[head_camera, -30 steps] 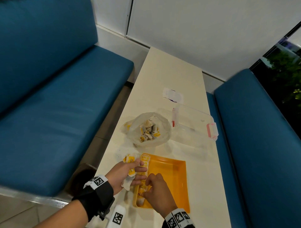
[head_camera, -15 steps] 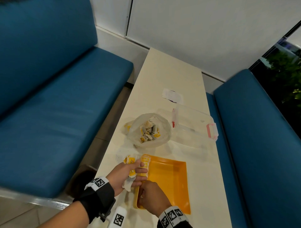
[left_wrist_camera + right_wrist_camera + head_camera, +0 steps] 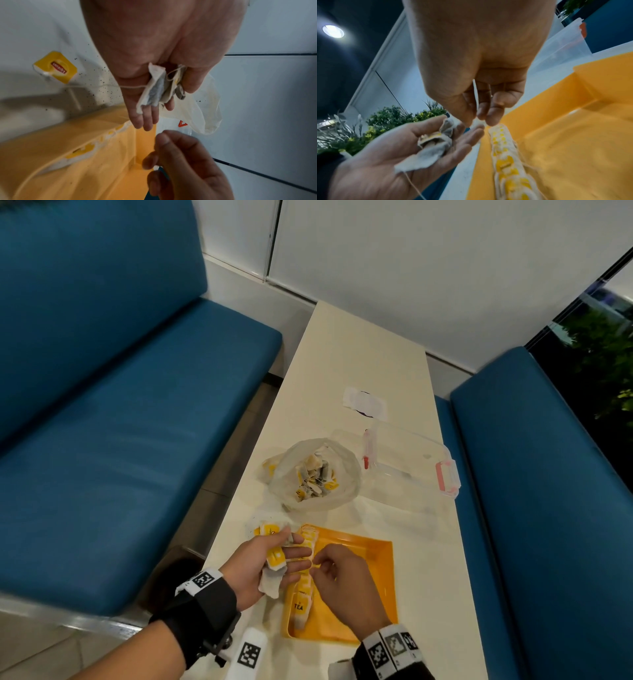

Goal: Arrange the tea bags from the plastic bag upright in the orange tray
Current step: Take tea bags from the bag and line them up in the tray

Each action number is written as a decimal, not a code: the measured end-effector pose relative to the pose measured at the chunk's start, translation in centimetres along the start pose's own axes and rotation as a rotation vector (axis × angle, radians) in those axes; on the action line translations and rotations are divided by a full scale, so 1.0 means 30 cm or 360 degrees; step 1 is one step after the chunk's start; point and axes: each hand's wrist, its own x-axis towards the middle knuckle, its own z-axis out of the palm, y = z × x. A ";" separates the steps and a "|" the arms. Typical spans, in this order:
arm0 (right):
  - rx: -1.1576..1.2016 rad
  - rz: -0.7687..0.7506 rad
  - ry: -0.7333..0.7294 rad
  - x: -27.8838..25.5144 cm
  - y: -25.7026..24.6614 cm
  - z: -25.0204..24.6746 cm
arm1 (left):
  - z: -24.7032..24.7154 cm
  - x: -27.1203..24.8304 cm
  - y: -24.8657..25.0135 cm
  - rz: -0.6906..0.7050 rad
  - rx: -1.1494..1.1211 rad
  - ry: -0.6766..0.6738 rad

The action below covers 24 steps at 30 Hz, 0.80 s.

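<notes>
My right hand [image 3: 337, 571] has lifted off the row of tea bags [image 3: 303, 578] along the orange tray's [image 3: 378, 583] left wall, pinching a white scrap, beside my left hand [image 3: 263, 559] gripping the spare tea bags [image 3: 272, 568], so the next placement looks close

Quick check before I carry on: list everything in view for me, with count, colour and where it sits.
orange tray: one, orange, near end of the table.
row of tea bags: count unclear, white with yellow tags, upright along the tray's left wall.
held tea bags: a few, white and yellow, in the left palm.
plastic bag: one, clear, beyond the tray, more tea bags inside.
clear box: one, pink latches, right of the bag.
paper slip: one, white, farther up.
table: one, cream.
benches: two, blue, either side.
left hand: holds the tea bags.
right hand: over the tray, fingertips pinched; contents unclear.
</notes>
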 end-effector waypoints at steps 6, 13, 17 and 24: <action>0.0457 -0.0070 -0.0077 -0.008 -0.127 -0.002 | 0.028 -0.016 0.025 0.0010 -0.0349 -0.0076; 0.0465 -0.0364 -0.0222 -0.017 -0.144 0.002 | 0.032 -0.012 0.047 0.0019 -0.0495 -0.0041; -0.0003 -0.0556 -0.0196 -0.021 -0.125 0.018 | 0.030 -0.009 0.052 0.0025 -0.0536 -0.0045; 0.0534 -0.0295 0.0149 0.010 -0.152 -0.052 | 0.026 -0.006 0.065 0.0146 -0.0315 0.0025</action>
